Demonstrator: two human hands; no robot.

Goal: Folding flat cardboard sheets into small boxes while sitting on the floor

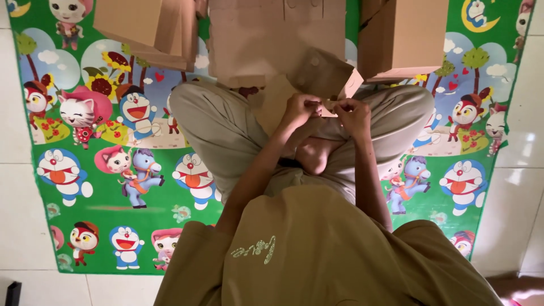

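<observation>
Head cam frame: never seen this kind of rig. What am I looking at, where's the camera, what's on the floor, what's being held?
There is no machine here. A person wears one camera on the head, and it looks straight down, so you see their own shirt at the bottom, their crossed legs in the middle, and the floor beyond.

They sit on a green play mat printed with cartoon animals, laid over pale floor tiles.

Both hands meet above the lap. The left hand and the right hand pinch a small flap of a flat brown cardboard piece that rests against the knees.

Beyond the knees lie more cardboard pieces: a stack at upper left and a folded box at upper right.

Exactly what the fingers are doing to the flap is too small to tell.
</observation>
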